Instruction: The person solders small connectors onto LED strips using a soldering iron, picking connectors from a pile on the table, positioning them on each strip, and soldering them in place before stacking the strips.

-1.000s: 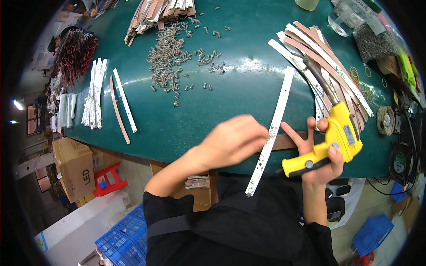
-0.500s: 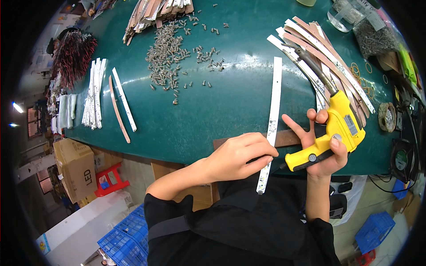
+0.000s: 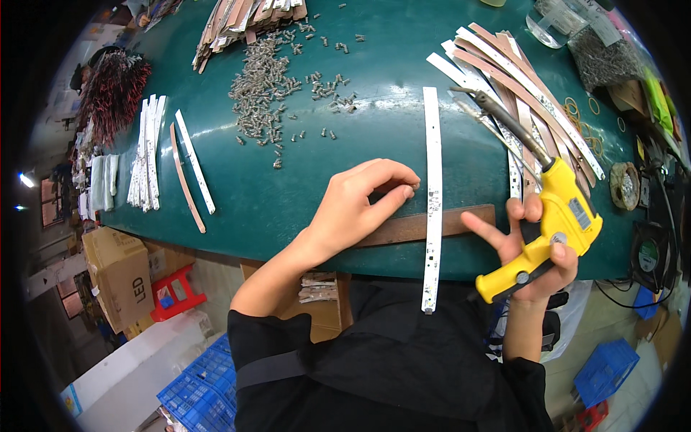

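A white circuit-board strip [image 3: 433, 158] lies upright in the picture, crossing a brown wooden bar [image 3: 461, 221] and reaching past the table's near edge. Left of the strip and apart from it, my left hand [image 3: 356, 205] has thumb and forefinger pinched together. Something tiny may be at their tips, but I cannot make it out. My right hand [image 3: 529, 255] is closed round the handle of a yellow soldering gun [image 3: 568, 205], one finger stretched out toward the bar. The gun's dark metal nozzle points up and left, over a fanned pile of strips [image 3: 529, 79].
Small metal parts [image 3: 259, 93] lie heaped at the far middle, below a stack of strips [image 3: 241, 25]. More white strips [image 3: 147, 155] rest at the left. On the right are rubber bands [image 3: 574, 111], a tape roll [image 3: 625, 186], a bag of small parts [image 3: 604, 57] and a fan [image 3: 649, 255].
My left hand has come off the strip, moving up and left. The strip now stands straighter and farther left at its top. The soldering gun has shifted slightly down and right.
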`<state>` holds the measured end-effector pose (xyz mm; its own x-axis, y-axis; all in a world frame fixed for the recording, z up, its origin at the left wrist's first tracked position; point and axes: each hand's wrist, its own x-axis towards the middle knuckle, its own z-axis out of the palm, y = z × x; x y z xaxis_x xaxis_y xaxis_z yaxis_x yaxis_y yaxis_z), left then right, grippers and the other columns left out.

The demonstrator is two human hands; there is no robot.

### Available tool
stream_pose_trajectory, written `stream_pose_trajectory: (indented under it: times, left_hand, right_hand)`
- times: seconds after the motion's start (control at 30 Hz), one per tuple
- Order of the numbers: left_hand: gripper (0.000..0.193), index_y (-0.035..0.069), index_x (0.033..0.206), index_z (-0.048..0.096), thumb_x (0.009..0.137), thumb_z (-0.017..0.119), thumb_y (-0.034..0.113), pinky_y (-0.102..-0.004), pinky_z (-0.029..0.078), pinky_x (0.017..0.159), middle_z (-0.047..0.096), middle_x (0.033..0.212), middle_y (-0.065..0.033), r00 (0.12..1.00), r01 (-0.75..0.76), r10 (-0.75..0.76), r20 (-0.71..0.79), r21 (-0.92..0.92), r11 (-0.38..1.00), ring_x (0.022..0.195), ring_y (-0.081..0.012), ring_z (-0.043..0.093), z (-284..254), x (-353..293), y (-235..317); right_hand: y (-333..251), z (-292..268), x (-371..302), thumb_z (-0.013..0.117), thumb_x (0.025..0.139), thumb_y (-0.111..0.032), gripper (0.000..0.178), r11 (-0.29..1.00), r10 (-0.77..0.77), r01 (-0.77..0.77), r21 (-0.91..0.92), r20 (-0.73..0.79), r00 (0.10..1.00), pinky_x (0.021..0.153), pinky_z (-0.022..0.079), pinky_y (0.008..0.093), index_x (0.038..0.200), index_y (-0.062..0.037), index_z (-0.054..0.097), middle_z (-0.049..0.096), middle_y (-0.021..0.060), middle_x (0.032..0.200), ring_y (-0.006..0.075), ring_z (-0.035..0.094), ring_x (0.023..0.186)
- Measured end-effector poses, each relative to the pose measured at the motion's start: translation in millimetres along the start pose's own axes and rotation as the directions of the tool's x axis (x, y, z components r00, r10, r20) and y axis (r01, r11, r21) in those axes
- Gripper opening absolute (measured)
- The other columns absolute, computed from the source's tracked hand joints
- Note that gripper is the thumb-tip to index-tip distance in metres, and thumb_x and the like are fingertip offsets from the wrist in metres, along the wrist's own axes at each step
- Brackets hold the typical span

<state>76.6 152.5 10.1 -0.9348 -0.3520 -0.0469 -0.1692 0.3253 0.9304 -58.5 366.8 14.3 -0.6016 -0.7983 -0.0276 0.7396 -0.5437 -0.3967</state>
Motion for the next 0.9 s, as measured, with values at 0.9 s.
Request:
stream_pose_trajectory:
  times: [0.9]
  left_hand:
    - [0.019,0.005,0.088,0.066,0.071,0.068,-0.002,-0.032,0.051,0.063,0.063,0.083,-0.0061,0.872,-0.445,0.488,0.033,0.467,0.764,0.075,-0.0229,0.062,20,23,-18]
  right_hand:
    - [39,-17,-1,0.055,0.074,-0.015,0.067,0.999,-0.038,0.041,0.035,-0.093,0.995,0.095,0.032,0.076,0.135,0.0005,0.034,0.053,0.0142,0.106,0.0263,0.047,0.117]
